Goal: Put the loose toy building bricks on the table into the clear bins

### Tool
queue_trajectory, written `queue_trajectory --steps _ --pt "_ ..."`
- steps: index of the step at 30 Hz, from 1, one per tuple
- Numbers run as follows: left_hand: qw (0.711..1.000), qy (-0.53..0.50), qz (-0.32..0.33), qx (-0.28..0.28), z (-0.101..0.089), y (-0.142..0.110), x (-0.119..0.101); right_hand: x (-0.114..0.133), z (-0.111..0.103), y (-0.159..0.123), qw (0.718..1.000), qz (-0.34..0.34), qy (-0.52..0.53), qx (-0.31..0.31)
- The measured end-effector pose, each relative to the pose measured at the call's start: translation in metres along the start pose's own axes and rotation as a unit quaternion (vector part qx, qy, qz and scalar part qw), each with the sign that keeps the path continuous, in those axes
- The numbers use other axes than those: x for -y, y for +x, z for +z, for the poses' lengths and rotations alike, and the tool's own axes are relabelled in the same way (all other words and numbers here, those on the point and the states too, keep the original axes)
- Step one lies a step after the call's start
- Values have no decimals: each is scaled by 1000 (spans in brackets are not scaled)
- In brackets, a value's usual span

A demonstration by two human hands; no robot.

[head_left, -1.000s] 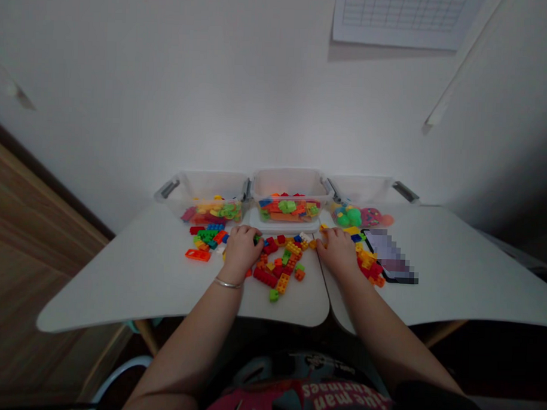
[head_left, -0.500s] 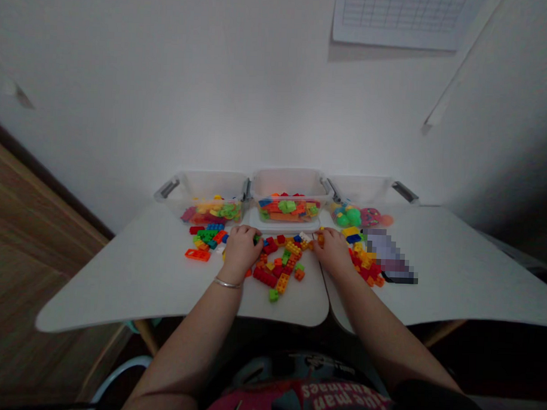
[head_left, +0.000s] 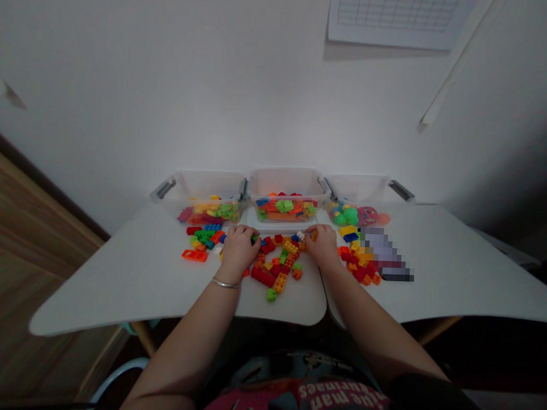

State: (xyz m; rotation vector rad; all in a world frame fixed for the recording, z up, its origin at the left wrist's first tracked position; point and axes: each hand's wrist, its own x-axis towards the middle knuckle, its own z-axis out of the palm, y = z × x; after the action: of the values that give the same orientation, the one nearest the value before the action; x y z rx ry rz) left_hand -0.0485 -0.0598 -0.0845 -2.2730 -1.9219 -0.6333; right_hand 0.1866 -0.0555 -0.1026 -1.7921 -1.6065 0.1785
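My left hand (head_left: 239,248) is curled at the left side of the loose pile, its fingers round a green toy brick (head_left: 254,238) that shows only in part. Across the pile, my right hand (head_left: 322,245) has its fingers closed on an orange toy brick (head_left: 314,236), mostly covered by them. A white brick (head_left: 301,236) lies right beside these fingertips. Between both hands are loose bricks, among them a dark red one (head_left: 262,276), a yellow one (head_left: 280,283) and a light green one (head_left: 271,295) nearest me.
Three clear bins stand along the wall: the left bin (head_left: 211,182) and middle bin (head_left: 286,177) hold bricks, the right bin (head_left: 364,187) holds green balls and other toys. More bricks (head_left: 205,234) lie left, and a red and yellow heap (head_left: 363,268) right, beside a blurred-out phone-like object (head_left: 386,251).
My right hand has moved slightly left toward the white brick, with the orange brick still in its fingers. My left hand stays nearly in place. The whole view has shifted a little.
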Motion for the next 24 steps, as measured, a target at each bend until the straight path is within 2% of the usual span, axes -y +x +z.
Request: queue_trajectory --steps 4,9,13,16,20,24 --pt "1000 -6 0 0 -1 0 0 1 0 1 999 -18 33 7" --pt "1000 -8 -2 1 -3 -1 -2 4 -3 2 992 -79 59 73" --pt "1000 -5 3 1 -3 -1 -2 4 -11 3 973 -154 105 139" --pt "1000 -4 4 2 -3 -2 -1 0 -19 5 962 -193 134 138" --pt "1000 -2 3 4 -2 -2 0 -10 -32 -1 978 -184 44 87" --pt "1000 -3 -2 3 -2 -1 -1 -20 -38 -21 985 -105 -133 30"
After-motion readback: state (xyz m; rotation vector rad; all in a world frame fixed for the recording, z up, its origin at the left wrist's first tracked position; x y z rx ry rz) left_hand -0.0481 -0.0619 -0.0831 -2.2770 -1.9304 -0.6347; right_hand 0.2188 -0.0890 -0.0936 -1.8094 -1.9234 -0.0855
